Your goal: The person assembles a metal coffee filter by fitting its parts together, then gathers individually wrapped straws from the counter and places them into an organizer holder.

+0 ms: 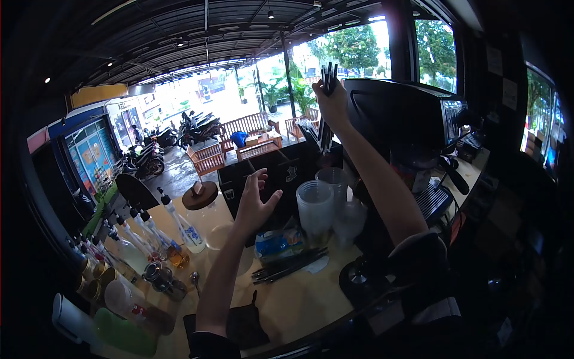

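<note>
My right hand (332,103) is raised beside the coffee machine, its fingers wrapped round a bundle of black straws (329,73) standing upright. Below that hand, more dark straws (324,136) stand at the counter's back edge; what holds them is hard to make out. My left hand (257,203) hovers over the counter with nothing in it, thumb and fingers apart. Under it lie a blue-and-yellow packet (278,243) and a loose pile of black straws (289,267). Stacked clear plastic cups (314,209) rise between my two arms.
Several pump bottles (180,222), a wood-lidded glass jar (210,216) and other jars crowd the left side. A black coffee machine (394,110) stands at right. A dark cloth (244,320) lies near the front edge. Benches (206,157) and motorbikes are beyond the counter.
</note>
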{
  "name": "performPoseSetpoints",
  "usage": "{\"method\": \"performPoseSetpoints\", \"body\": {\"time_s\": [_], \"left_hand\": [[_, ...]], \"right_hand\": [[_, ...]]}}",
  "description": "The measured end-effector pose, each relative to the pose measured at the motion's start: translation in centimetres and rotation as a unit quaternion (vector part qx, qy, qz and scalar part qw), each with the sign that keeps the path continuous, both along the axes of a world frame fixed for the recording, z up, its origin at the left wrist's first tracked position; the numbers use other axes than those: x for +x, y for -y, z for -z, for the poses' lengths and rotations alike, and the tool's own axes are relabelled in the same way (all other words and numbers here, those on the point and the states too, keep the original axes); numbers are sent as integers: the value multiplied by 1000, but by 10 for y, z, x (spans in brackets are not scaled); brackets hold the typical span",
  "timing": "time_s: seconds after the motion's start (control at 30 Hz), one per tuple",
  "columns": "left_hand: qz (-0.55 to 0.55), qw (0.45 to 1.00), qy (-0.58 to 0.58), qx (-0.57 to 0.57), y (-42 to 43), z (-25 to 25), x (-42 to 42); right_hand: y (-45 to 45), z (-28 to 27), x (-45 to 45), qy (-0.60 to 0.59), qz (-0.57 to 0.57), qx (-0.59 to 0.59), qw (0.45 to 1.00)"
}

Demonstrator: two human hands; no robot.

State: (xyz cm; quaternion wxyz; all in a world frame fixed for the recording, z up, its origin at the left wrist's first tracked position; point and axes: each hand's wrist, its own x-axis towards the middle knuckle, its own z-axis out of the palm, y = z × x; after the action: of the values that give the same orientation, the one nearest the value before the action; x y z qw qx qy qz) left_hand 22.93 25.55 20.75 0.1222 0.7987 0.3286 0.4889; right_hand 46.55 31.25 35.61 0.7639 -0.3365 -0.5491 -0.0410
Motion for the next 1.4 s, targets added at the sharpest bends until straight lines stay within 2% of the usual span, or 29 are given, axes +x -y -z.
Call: {"method": "performPoseSetpoints", "body": {"time_s": [0.03, 0.07, 0.1, 0.17, 0.23, 0.3, 0.37, 0.43, 0.57, 0.63, 0.7, 0.77, 0.9, 1.0, 1.03, 1.13, 1.2, 1.23, 1.3, 1.37, 1.4], "left_hand": [[1, 1000, 0, 2, -12, 1, 1], [-43, 996, -55, 46, -23, 3, 2], [-88, 986, -111, 90, -34, 5, 3], [-112, 980, -143, 78, -49, 7, 5], [-178, 951, -229, 105, -60, 13, 6], [-199, 939, -257, 118, -67, 17, 6], [-236, 909, -315, 134, -69, 17, 6], [-233, 910, -320, 124, -68, 15, 6], [-216, 924, -301, 99, -66, 12, 5], [-215, 924, -301, 97, -63, 11, 7], [-225, 918, -313, 90, -62, 11, 8], [-223, 921, -303, 99, -63, 13, 9], [-222, 922, -296, 111, -63, 14, 9], [-222, 922, -297, 110, -63, 14, 8], [-224, 922, -296, 110, -62, 13, 9], [-226, 921, -298, 108, -62, 14, 9], [-226, 921, -300, 108, -63, 14, 9], [-226, 921, -299, 109, -63, 14, 9], [-226, 921, -299, 109, -63, 15, 8], [-226, 921, -298, 110, -64, 16, 8], [-226, 921, -298, 112, -64, 16, 7]], "right_hand": [[-11, -4, 8, 6, 40, 1, 999], [-21, -4, 15, 5, 86, 12, 996], [-32, -2, 20, 5, 87, 14, 996], [-51, 0, 28, -3, 143, 28, 989], [-70, 7, 34, -13, 138, 13, 990], [-104, 19, 42, 9, 70, 35, 997], [-118, 26, 47, 50, 46, 5, 998], [-130, 34, 53, 100, 27, -59, 993], [-146, 49, 53, 126, -49, -25, 991], [-149, 53, 50, 139, -81, -69, 985], [-152, 52, 47, 140, -70, -96, 983], [-154, 50, 43, 131, -32, -78, 988], [-162, 62, 45, 128, -29, -58, 990], [-187, 82, 69, 130, -9, -136, 982], [-187, 86, 74, 121, -34, -169, 978], [-193, 111, 83, 133, -39, -195, 971], [-187, 126, 82, 94, -108, -260, 955], [-185, 128, 83, 95, -107, -260, 955], [-182, 132, 84, 176, -34, -389, 904], [-208, 141, 95, 169, -63, -367, 913], [-208, 137, 95, 177, -57, -417, 890]]}}
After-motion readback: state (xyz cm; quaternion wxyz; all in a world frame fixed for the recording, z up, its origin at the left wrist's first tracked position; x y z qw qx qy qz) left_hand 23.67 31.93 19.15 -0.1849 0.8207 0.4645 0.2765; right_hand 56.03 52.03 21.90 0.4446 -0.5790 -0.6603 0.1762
